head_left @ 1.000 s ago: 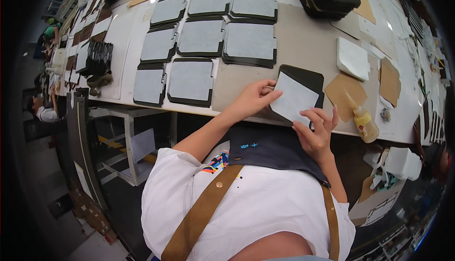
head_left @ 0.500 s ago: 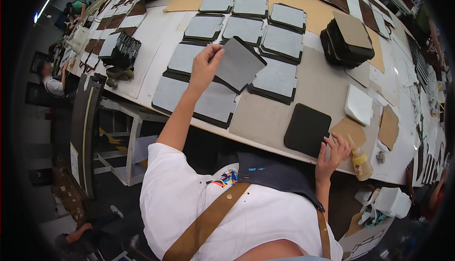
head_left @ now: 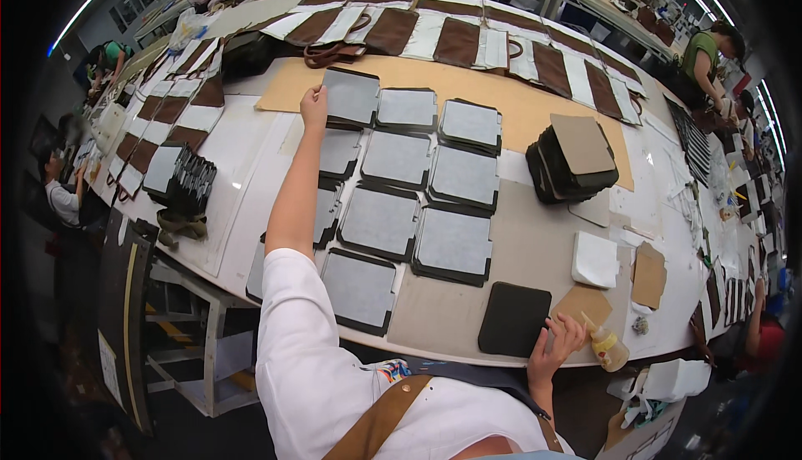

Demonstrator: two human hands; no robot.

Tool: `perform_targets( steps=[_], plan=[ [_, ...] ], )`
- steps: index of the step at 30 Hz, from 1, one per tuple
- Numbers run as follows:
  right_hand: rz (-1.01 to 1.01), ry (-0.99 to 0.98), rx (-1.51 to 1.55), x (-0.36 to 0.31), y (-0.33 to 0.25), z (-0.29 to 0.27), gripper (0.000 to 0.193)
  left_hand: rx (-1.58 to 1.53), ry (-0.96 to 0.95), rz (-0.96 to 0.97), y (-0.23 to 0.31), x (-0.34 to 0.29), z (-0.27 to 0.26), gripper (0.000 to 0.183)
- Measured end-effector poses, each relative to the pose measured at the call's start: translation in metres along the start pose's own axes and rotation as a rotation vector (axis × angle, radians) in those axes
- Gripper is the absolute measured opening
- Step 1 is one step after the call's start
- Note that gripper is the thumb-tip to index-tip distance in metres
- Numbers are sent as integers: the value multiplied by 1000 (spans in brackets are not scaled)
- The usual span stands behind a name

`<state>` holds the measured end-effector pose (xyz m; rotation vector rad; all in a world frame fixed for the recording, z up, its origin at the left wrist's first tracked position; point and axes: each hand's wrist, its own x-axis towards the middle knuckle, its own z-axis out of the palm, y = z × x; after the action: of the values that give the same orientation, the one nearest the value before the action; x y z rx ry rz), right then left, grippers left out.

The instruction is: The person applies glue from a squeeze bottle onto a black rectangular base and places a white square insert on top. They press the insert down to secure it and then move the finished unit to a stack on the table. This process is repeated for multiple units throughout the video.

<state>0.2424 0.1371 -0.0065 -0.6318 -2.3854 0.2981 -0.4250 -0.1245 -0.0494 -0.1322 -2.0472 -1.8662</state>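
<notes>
Pinched the grey-faced, black-edged rectangular panel [head_left: 352,97] by its edge in the left hand [head_left: 314,109], left of the boxy, tan-topped black stack [head_left: 578,159]. Seemed light, semi-stiff, best edge-held. Held the right hand [head_left: 555,345] loosely spread, nearside of it.

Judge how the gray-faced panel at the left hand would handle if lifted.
The gray-faced panel is probably fairly stiff, looking flat with the left hand at one edge. It's likely light, given how thin it looks.

text: none legible; yellowish bottle [head_left: 610,351]: marking too small to read; navy apron [head_left: 480,374]: blue marking unreadable
</notes>
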Motion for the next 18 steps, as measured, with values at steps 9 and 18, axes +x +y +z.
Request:
perform_targets(
  steps=[9, 18],
  plan=[
    [21, -27, 1, 0, -3, 1, 17, 574, 269, 310, -43, 32, 0, 30],
    [-40, 18, 50, -9, 6, -1, 22, 31, -293, 287, 134, -74, 35, 26]
  ],
)
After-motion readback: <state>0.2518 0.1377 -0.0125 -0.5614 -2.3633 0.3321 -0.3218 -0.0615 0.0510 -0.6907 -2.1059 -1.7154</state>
